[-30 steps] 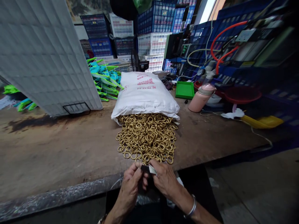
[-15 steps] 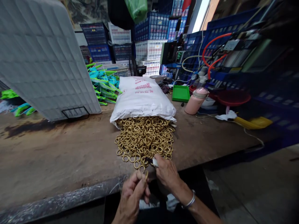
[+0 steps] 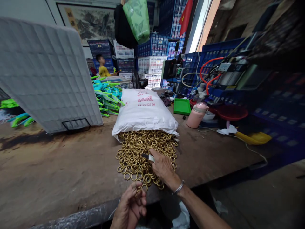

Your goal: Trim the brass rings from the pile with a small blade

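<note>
A heap of brass-coloured rings (image 3: 133, 149) spreads out of the mouth of a white printed sack (image 3: 146, 116). My right hand (image 3: 164, 170), with a metal bangle at the wrist, lies over the heap. It is closed on a small flat tool (image 3: 151, 158) with a dark tip and a white part; its exact kind is unclear. Near the table's front edge is my left hand (image 3: 132, 202), palm partly up, fingers loosely bent and apart. Its fingertips are by a single ring (image 3: 144, 188) at the front of the heap; I see no firm grip.
A quilted grey-white panel (image 3: 47, 76) stands on the wooden table (image 3: 71, 165) at left, with green and turquoise items (image 3: 107, 98) behind it. To the right are a green tray (image 3: 182, 106), a pink bottle (image 3: 196, 116) and a yellow scoop (image 3: 256, 137). A person (image 3: 103, 68) is in the background.
My right hand has moved forward onto the heap with the tool. The left hand's fingers have loosened, and the ring formerly pinched there is no longer plain. The view has tilted up.
</note>
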A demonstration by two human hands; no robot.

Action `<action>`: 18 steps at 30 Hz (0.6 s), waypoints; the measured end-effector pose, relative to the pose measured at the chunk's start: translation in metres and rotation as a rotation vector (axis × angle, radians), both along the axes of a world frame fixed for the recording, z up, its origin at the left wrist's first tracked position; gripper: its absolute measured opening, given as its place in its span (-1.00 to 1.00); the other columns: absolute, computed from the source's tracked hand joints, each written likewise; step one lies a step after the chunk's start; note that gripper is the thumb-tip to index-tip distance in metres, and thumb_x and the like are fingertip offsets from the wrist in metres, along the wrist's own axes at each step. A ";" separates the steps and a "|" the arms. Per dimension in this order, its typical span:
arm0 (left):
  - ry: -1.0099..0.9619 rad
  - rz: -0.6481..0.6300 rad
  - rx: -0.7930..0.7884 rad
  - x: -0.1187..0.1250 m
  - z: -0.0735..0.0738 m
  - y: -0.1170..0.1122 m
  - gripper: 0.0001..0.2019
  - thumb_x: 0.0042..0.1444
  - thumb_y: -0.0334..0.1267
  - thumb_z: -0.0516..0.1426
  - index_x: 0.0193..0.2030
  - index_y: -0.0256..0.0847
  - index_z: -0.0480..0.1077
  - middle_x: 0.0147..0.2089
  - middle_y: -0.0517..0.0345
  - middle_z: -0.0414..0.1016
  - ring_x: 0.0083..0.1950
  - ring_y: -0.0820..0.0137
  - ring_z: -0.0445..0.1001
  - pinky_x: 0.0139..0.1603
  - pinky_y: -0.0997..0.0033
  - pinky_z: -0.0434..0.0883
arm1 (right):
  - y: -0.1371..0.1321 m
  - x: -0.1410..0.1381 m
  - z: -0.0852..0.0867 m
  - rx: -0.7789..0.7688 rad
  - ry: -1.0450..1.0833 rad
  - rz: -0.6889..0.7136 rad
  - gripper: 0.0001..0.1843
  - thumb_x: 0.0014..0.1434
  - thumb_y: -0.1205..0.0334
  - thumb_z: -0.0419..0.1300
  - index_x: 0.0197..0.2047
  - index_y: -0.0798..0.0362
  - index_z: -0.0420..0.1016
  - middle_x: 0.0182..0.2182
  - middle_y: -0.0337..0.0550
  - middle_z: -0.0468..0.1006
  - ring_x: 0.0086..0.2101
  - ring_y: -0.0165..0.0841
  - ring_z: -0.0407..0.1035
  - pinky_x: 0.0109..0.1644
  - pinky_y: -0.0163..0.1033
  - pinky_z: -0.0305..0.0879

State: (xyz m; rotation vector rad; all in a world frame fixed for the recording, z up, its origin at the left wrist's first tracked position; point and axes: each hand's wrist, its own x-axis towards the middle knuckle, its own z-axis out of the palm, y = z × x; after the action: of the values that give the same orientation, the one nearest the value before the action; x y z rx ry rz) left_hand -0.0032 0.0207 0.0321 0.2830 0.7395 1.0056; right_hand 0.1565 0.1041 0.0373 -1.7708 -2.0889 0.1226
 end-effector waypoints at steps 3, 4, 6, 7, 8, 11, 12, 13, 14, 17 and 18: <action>-0.061 -0.038 -0.061 -0.003 -0.007 0.004 -0.79 -0.16 -0.19 0.23 -0.43 -0.29 0.40 -0.49 0.17 0.37 -0.51 0.50 0.33 -0.58 0.55 0.25 | 0.003 -0.002 0.002 -0.043 -0.076 -0.006 -0.67 -0.02 0.42 -0.02 -0.15 0.01 0.30 -0.38 -0.18 0.47 -0.41 -0.38 0.32 -0.39 -0.32 -0.05; -0.075 -0.046 -0.071 -0.003 -0.009 0.006 -0.79 -0.17 -0.18 0.24 -0.49 -0.31 0.39 -0.49 0.17 0.36 -0.50 0.50 0.33 -0.57 0.54 0.25 | 0.004 -0.002 0.003 -0.057 -0.094 -0.016 -0.71 -0.02 0.42 -0.01 -0.19 0.01 0.32 -0.41 -0.18 0.48 -0.43 -0.39 0.31 -0.40 -0.32 -0.07; -0.088 -0.050 -0.076 -0.002 -0.012 0.008 -0.76 -0.19 -0.17 0.25 -0.57 -0.32 0.35 -0.49 0.16 0.36 -0.49 0.49 0.33 -0.58 0.54 0.25 | 0.005 -0.002 0.005 -0.080 -0.107 -0.037 -0.76 -0.02 0.41 0.00 -0.25 0.01 0.33 -0.44 -0.19 0.48 -0.46 -0.41 0.31 -0.43 -0.31 -0.10; -0.084 -0.052 -0.074 -0.002 -0.013 0.009 -0.75 -0.19 -0.18 0.25 -0.59 -0.32 0.33 -0.49 0.16 0.36 -0.49 0.49 0.33 -0.58 0.55 0.24 | 0.006 -0.002 0.005 -0.086 -0.105 -0.044 -0.78 -0.02 0.40 0.01 -0.27 0.01 0.34 -0.45 -0.20 0.48 -0.47 -0.42 0.31 -0.43 -0.31 -0.12; -0.071 -0.054 -0.068 0.000 -0.012 0.010 -0.75 -0.18 -0.18 0.25 -0.59 -0.32 0.32 -0.49 0.16 0.36 -0.49 0.49 0.33 -0.59 0.55 0.24 | 0.006 -0.002 0.005 -0.086 -0.098 -0.046 -0.79 -0.02 0.40 0.01 -0.28 0.01 0.34 -0.45 -0.21 0.48 -0.47 -0.43 0.31 -0.44 -0.31 -0.13; 0.022 -0.058 -0.034 0.003 -0.008 0.013 -0.75 -0.16 -0.17 0.25 -0.52 -0.30 0.31 -0.53 0.21 0.33 -0.52 0.51 0.32 -0.62 0.59 0.20 | 0.009 -0.001 0.005 -0.078 -0.075 -0.053 -0.81 0.01 0.38 0.01 -0.30 -0.01 0.36 -0.46 -0.23 0.49 -0.46 -0.43 0.31 -0.45 -0.31 -0.15; 0.068 -0.055 -0.015 0.004 -0.006 0.015 -0.74 -0.17 -0.16 0.25 -0.50 -0.28 0.29 -0.54 0.23 0.32 -0.54 0.53 0.30 -0.64 0.61 0.18 | 0.009 0.000 0.004 -0.074 -0.068 -0.062 -0.82 0.03 0.37 0.00 -0.30 -0.01 0.36 -0.46 -0.23 0.49 -0.47 -0.43 0.31 -0.45 -0.32 -0.15; 0.122 -0.049 0.010 0.005 -0.005 0.018 -0.73 -0.17 -0.14 0.24 -0.48 -0.27 0.28 -0.55 0.25 0.31 -0.57 0.54 0.29 -0.67 0.62 0.15 | 0.010 0.001 0.003 -0.070 -0.060 -0.076 -0.81 0.04 0.37 0.00 -0.29 -0.01 0.36 -0.46 -0.23 0.49 -0.47 -0.43 0.31 -0.44 -0.32 -0.15; 0.180 -0.041 0.043 0.006 -0.004 0.022 -0.71 -0.17 -0.12 0.24 -0.48 -0.25 0.26 -0.57 0.27 0.30 -0.59 0.56 0.26 -0.69 0.64 0.12 | 0.011 0.001 0.003 -0.067 -0.053 -0.091 -0.81 0.05 0.36 -0.01 -0.28 -0.01 0.35 -0.47 -0.23 0.49 -0.47 -0.43 0.30 -0.44 -0.32 -0.15; 0.349 -0.022 0.198 0.009 -0.005 0.037 -0.69 -0.13 -0.05 0.19 -0.47 -0.24 0.23 -0.60 0.33 0.25 -0.66 0.61 0.16 -0.73 0.66 0.04 | 0.012 0.003 0.003 -0.058 -0.030 -0.114 -0.84 0.04 0.37 0.00 -0.31 0.01 0.34 -0.49 -0.23 0.47 -0.47 -0.43 0.29 -0.44 -0.34 -0.14; 0.396 -0.020 0.250 0.010 -0.006 0.043 -0.69 -0.10 -0.04 0.17 -0.46 -0.23 0.23 -0.61 0.35 0.23 -0.68 0.63 0.12 -0.73 0.66 0.03 | 0.013 0.003 0.003 -0.055 -0.019 -0.109 -0.85 0.03 0.38 0.00 -0.33 0.02 0.34 -0.50 -0.24 0.46 -0.48 -0.44 0.29 -0.44 -0.34 -0.14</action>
State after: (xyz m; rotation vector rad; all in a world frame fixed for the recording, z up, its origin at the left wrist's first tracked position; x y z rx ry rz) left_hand 0.0069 0.0634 0.0261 0.7193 0.9652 1.0360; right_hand 0.1596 0.1167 0.0403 -1.9211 -2.0142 0.1350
